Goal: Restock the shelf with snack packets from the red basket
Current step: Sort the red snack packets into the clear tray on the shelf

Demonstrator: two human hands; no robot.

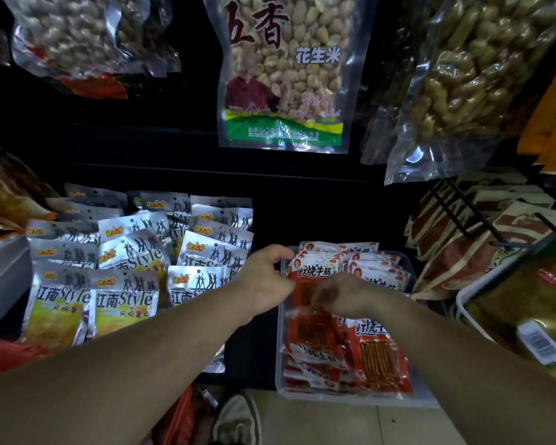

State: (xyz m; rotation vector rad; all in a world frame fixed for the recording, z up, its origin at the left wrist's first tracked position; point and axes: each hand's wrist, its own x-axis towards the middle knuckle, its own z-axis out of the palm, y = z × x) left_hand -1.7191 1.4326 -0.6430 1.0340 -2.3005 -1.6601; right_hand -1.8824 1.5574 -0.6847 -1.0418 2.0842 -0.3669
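Where right grip (344,295) pinches, red packet (305,277), left grip (265,274) alongside

Dim light, pale tiled floor (334,422), black wire rack (463,213) at right

Dark shelf (264,220) is carrying a clear tray (281,374) at its front edge, and red packets (379,358) are filling that tray, some lying flat at the near end and others standing in rows at the far end. Left of the tray, across a bare gap, silver packets (126,297) are lying in overlapping rows, with a white bin (4,277) sitting beyond them. Right of the tray, brown-and-cream packets (456,252) are leaning in a stack, and a white basket (463,303) is sitting nearer the front.
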